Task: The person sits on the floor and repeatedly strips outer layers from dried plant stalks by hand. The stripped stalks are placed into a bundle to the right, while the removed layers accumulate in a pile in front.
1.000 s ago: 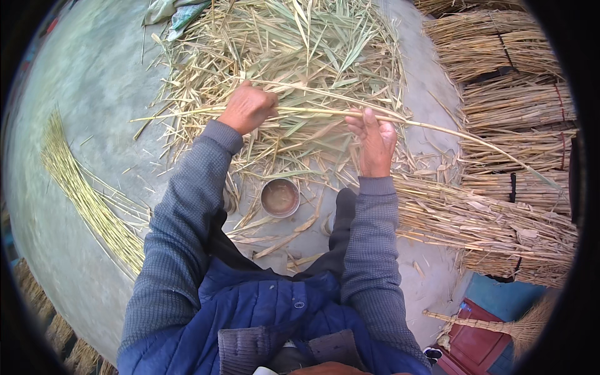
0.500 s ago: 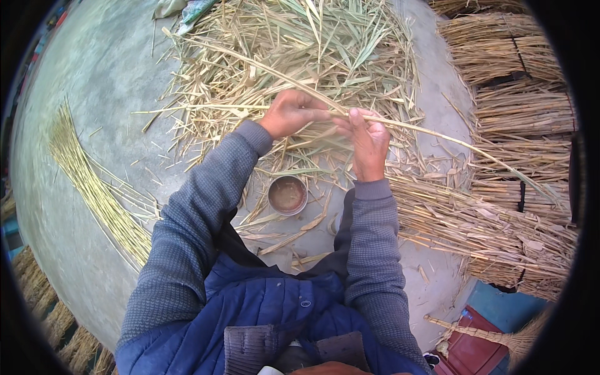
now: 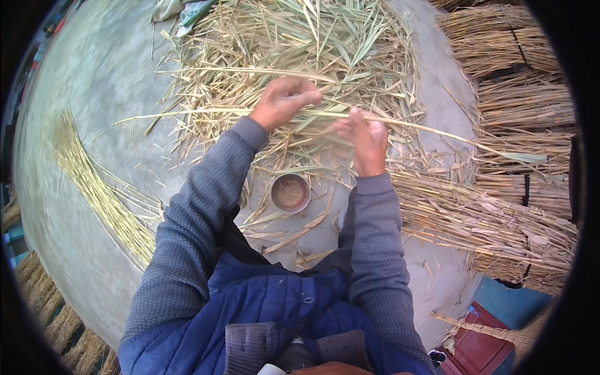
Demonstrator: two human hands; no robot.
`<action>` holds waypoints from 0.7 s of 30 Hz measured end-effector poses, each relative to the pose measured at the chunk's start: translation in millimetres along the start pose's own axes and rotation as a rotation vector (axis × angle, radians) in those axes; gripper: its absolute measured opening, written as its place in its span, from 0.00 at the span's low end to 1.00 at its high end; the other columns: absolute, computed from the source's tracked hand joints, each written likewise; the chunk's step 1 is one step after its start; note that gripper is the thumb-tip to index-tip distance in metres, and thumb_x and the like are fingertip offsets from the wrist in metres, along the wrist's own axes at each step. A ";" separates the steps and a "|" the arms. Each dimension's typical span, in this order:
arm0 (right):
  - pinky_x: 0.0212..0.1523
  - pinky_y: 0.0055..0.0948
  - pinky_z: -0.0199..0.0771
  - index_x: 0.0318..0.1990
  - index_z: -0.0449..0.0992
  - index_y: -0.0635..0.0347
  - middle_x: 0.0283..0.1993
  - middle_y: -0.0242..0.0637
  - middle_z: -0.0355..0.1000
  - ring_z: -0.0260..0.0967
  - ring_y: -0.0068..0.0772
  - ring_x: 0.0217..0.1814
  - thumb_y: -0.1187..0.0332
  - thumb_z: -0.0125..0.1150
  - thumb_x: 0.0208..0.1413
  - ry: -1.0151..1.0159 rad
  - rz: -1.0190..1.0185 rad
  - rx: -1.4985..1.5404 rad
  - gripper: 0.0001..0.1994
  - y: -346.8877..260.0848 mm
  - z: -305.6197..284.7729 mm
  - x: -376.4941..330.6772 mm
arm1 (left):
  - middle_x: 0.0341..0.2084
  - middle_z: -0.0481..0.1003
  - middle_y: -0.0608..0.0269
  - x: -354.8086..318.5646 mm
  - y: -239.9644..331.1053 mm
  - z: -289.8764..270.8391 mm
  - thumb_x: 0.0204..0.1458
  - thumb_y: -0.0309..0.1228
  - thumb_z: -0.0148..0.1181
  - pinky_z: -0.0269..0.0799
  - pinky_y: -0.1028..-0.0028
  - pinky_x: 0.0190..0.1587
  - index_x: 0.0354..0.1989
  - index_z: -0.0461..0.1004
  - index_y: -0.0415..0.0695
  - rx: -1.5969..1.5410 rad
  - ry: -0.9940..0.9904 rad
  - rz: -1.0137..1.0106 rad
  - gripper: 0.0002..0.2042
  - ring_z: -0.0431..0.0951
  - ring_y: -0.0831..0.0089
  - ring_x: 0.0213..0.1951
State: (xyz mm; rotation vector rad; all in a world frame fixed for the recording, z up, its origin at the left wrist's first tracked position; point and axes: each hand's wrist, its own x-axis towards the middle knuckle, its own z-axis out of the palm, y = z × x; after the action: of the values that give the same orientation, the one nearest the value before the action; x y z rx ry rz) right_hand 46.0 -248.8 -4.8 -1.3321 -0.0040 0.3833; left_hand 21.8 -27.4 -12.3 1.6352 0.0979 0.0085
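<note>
Now, my right hand (image 3: 369,145) pinches stalk (image 3: 425,127), long axis nine o'clock to past three; left hand (image 3: 282,105), at ten o'clock from right, overlaps stalk, fingers curled, cannot tell whether gripping.

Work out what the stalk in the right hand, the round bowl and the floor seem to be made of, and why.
Stalk: probably dried reed or similar plant, smooth and pale yellow, with a greenish leaf at one end.
Bowl: probably metal, by its thin, pale rim, though the dull brown inside leaves that open.
Floor: likely concrete, matt, mottled grey.
</note>
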 end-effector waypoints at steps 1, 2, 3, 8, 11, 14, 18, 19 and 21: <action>0.32 0.21 0.80 0.43 0.73 0.72 0.34 0.47 0.78 0.80 0.32 0.33 0.59 0.61 0.64 0.020 -0.006 -0.003 0.19 -0.4 -0.9 0.5 | 0.34 0.81 0.63 1.0 1.6 -7.0 0.56 0.37 0.68 0.74 0.78 0.40 0.40 0.80 0.37 0.056 -0.026 0.032 0.14 0.77 0.80 0.35; 0.32 0.22 0.80 0.43 0.73 0.72 0.34 0.47 0.78 0.80 0.32 0.33 0.59 0.61 0.64 0.044 -0.002 -0.015 0.19 -2.0 -3.4 0.9 | 0.35 0.80 0.64 -0.2 2.6 -12.8 0.57 0.38 0.67 0.73 0.80 0.39 0.41 0.79 0.37 0.117 -0.082 0.057 0.14 0.76 0.82 0.35; 0.32 0.22 0.80 0.43 0.73 0.72 0.33 0.46 0.78 0.80 0.33 0.33 0.58 0.61 0.64 0.069 -0.001 -0.024 0.19 -3.7 -5.7 1.6 | 0.37 0.80 0.62 -1.8 4.1 -22.1 0.53 0.40 0.70 0.73 0.79 0.42 0.43 0.79 0.37 0.131 -0.134 -0.055 0.18 0.76 0.81 0.39; 0.28 0.21 0.80 0.40 0.72 0.70 0.32 0.46 0.77 0.79 0.31 0.29 0.59 0.64 0.62 0.147 -0.032 0.045 0.18 -12.0 -15.3 9.4 | 0.32 0.82 0.63 -8.5 2.4 -41.9 0.50 0.36 0.72 0.75 0.76 0.43 0.40 0.81 0.38 0.434 -0.235 0.018 0.15 0.79 0.79 0.38; 0.28 0.21 0.80 0.40 0.73 0.70 0.32 0.46 0.77 0.79 0.30 0.29 0.59 0.65 0.62 0.144 -0.046 0.045 0.18 -13.9 -17.5 11.2 | 0.28 0.82 0.66 -8.0 -5.0 -40.6 0.52 0.30 0.71 0.76 0.77 0.40 0.36 0.82 0.38 0.326 -0.160 0.034 0.09 0.80 0.80 0.34; 0.28 0.21 0.80 0.40 0.73 0.71 0.32 0.47 0.77 0.79 0.31 0.29 0.58 0.65 0.61 0.135 -0.041 0.060 0.19 -15.4 -18.3 11.7 | 0.29 0.82 0.65 -6.0 -11.6 -36.7 0.52 0.27 0.71 0.77 0.79 0.38 0.35 0.81 0.37 0.205 -0.076 0.018 0.07 0.80 0.81 0.33; 0.29 0.22 0.80 0.42 0.73 0.71 0.32 0.47 0.77 0.79 0.31 0.30 0.59 0.65 0.62 0.107 -0.065 0.034 0.19 -17.2 -20.1 10.3 | 0.29 0.82 0.63 -7.3 -11.0 -34.5 0.52 0.26 0.70 0.76 0.79 0.39 0.33 0.80 0.37 0.039 -0.061 -0.099 0.06 0.80 0.80 0.32; 0.30 0.22 0.80 0.42 0.73 0.71 0.32 0.47 0.77 0.79 0.31 0.30 0.59 0.64 0.62 0.082 -0.081 0.034 0.18 -17.6 -21.0 9.6 | 0.29 0.82 0.62 -7.9 -9.3 -36.8 0.52 0.27 0.70 0.76 0.79 0.38 0.33 0.80 0.37 0.004 -0.057 -0.103 0.06 0.80 0.80 0.32; 0.31 0.22 0.80 0.43 0.73 0.70 0.33 0.46 0.77 0.79 0.32 0.31 0.60 0.64 0.62 0.034 -0.138 0.030 0.17 -17.3 -22.8 7.8 | 0.30 0.82 0.62 -7.4 -6.1 -44.4 0.53 0.27 0.69 0.75 0.80 0.37 0.34 0.79 0.38 -0.134 0.048 -0.097 0.07 0.80 0.80 0.32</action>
State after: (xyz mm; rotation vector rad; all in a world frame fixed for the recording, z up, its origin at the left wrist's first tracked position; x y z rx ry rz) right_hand 62.9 -271.4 4.3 -1.3000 -0.0608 0.2428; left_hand 11.2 16.7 -15.0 1.4949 0.2087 -0.0198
